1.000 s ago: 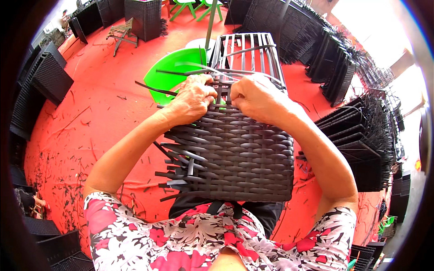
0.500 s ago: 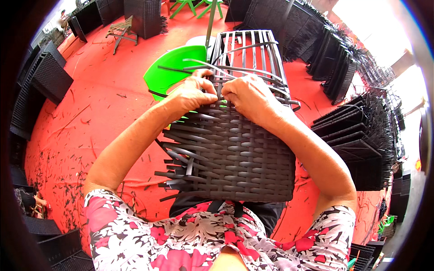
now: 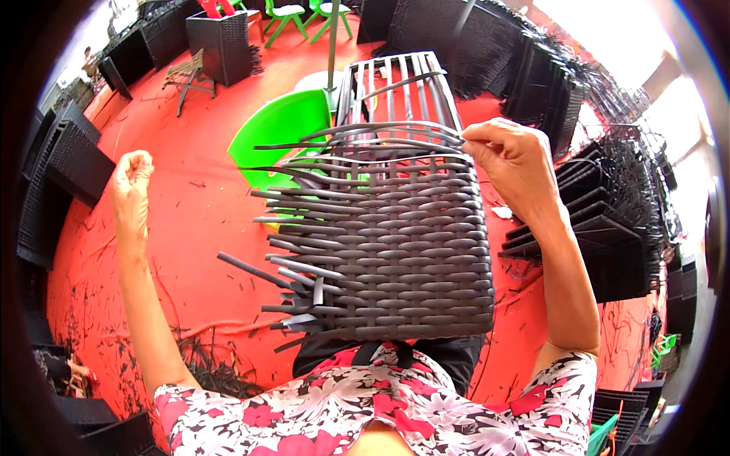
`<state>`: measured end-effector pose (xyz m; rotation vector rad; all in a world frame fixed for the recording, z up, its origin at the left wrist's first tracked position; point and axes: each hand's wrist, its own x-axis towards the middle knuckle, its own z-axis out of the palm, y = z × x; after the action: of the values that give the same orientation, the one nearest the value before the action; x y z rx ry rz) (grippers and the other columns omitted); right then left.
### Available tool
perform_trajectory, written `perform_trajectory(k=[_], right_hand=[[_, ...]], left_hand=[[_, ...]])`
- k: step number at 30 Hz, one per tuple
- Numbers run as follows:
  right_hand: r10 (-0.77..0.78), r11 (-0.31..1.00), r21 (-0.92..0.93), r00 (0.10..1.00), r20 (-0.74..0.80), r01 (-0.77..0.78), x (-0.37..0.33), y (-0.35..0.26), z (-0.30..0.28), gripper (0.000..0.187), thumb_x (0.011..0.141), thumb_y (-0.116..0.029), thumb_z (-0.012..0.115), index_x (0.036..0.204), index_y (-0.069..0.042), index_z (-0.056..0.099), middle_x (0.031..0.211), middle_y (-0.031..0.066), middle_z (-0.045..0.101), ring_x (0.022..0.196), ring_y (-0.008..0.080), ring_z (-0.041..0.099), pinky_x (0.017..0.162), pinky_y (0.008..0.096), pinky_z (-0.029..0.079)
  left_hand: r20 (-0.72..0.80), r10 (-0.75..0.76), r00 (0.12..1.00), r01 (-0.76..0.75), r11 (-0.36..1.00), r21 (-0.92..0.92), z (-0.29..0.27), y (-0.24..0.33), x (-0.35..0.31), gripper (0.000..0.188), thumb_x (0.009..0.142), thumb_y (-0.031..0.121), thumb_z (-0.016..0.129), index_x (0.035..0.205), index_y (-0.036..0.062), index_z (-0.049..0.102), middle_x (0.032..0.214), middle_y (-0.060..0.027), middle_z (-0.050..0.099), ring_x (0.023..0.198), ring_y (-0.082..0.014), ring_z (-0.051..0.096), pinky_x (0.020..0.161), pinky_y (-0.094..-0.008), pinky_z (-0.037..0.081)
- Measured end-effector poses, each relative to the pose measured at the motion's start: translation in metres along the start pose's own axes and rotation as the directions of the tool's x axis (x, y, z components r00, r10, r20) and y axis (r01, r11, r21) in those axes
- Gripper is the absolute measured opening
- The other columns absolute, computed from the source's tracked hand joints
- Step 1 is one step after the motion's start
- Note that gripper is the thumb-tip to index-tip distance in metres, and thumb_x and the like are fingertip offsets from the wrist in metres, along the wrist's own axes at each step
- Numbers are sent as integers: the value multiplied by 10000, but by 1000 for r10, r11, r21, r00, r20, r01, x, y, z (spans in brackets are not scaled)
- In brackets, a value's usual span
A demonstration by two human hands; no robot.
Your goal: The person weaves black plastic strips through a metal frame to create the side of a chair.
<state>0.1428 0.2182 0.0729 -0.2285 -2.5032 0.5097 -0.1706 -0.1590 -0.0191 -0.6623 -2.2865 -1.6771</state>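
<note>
A half-woven panel of flat dark plastic rattan strips leans over my lap. Its lower part is tightly woven, while bare lengthwise bars show at the far end. Loose strip ends stick out along its left side. At the panel's right edge, my right hand pinches a weaving strip where it bends round the frame. My left hand is raised well left of the panel, touching nothing, its fingers curled together with no strip visible in them.
A bright green curved plastic piece and an upright pole stand beyond the panel. Stacks of black woven panels rise at the right, with more at the left. Strip scraps litter the red floor. A folding stool stands at the far left.
My left hand has left the panel and swung out to the left. My right hand has moved from the panel's middle to its right edge. The strip now lies across the bars.
</note>
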Motion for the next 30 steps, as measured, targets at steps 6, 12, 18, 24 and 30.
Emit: perform_trajectory(k=[6,12,18,24,30], right_hand=[[14,986,-163,962,272,32,3,25,9,243,774,-228,659,927,-42,690,888,148,652,890,339,621,809,420,474],[146,986,11,898,414,-165,22,28,7,208,723,-188,698,877,-49,697,813,148,665,782,295,646,731,373,500],[47,893,384,897,440,-235,34,11,-3,276,834,-136,683,1076,-30,601,833,24,623,818,83,562,738,252,469],[-78,831,555,981,178,-35,50,-15,-19,327,870,-196,669,1144,-26,617,663,-21,567,605,50,504,562,245,436],[-84,915,403,988,126,26,35,9,-38,168,871,-92,618,991,-11,703,742,14,648,677,40,552,599,251,461]], left_hand=[[608,448,655,-318,894,-316,125,153,-48,116,844,-44,600,935,5,653,966,-82,659,912,-141,608,805,-281,482],[721,547,425,-744,665,-65,201,165,-62,160,813,45,632,958,-22,639,916,-162,641,898,-336,613,805,-402,477],[611,518,599,-473,844,-252,209,192,-42,137,786,27,695,898,-38,651,716,-93,612,645,-152,556,639,-308,464],[491,663,565,-610,737,-291,186,230,-22,143,863,92,656,929,-35,653,687,-10,575,606,-90,507,562,-262,426],[710,388,588,-241,922,-304,170,198,-17,148,916,97,604,848,-21,662,631,-9,559,540,-54,504,516,-233,411]])
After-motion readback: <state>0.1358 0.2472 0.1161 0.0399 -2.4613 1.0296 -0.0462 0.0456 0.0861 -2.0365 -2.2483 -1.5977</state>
